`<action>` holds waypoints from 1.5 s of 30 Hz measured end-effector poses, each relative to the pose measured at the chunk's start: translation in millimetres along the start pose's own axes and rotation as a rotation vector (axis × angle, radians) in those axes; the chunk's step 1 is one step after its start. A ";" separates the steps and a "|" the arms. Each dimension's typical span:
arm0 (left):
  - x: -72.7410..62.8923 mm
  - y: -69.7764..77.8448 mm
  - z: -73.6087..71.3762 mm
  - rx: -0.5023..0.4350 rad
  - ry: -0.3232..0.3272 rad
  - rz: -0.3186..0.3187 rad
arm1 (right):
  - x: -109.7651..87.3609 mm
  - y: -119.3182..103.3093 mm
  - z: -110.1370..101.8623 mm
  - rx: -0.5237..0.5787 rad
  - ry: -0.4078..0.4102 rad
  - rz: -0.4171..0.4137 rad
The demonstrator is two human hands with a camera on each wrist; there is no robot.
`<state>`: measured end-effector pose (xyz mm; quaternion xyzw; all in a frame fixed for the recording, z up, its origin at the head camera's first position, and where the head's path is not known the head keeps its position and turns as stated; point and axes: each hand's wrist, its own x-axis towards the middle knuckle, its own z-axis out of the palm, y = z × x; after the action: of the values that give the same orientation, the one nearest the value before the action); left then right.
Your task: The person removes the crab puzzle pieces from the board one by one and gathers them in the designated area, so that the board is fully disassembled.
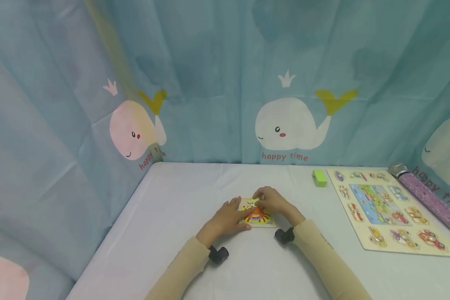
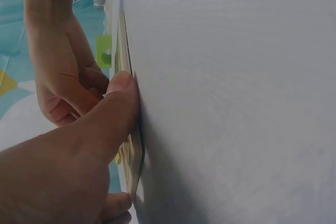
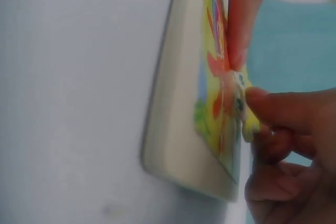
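A small wooden puzzle board (image 1: 267,225) lies on the white table, showing an orange crab and a rainbow on a yellow ground. My left hand (image 1: 226,217) holds it at its left side, with one digit reaching across the picture. In the left wrist view, the thumb (image 2: 121,85) lies along the board's near edge. At the upper part of the board, my right hand (image 1: 274,201) pinches a yellow puzzle piece (image 3: 251,129) with eyes printed on it. The right wrist view shows this piece tilted against the picture, partly covered by the fingertips.
A green block (image 1: 319,178) stands at the back right. Beside it lies a larger wooden vehicle puzzle board (image 1: 363,237) with several pieces. A pink glittery microphone (image 1: 427,193) lies along the right side. Blue whale-print cloth (image 1: 210,125) surrounds the table.
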<state>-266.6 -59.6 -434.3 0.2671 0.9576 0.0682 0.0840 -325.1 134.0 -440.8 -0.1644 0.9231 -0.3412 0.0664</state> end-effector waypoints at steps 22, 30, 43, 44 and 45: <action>2.9 -0.9 2.9 -0.009 -0.011 0.010 | -19.8 43.9 -53.8 0.273 0.097 0.220; 0.4 -0.5 -0.6 -0.010 0.013 0.034 | -51.4 86.0 -88.1 0.186 0.085 0.364; -0.5 -1.3 -0.4 -0.032 0.016 0.026 | -43.2 92.6 -73.5 0.135 0.180 0.361; -0.5 -1.3 -0.2 -0.033 0.018 0.025 | -43.2 92.1 -72.7 0.139 0.186 0.370; -0.5 -1.3 -0.2 -0.033 0.020 0.026 | -43.5 91.4 -72.3 0.136 0.189 0.372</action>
<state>-266.9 -60.9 -434.3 0.2775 0.9536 0.0875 0.0780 -325.0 258.3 -445.1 0.0464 0.9144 -0.3986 0.0525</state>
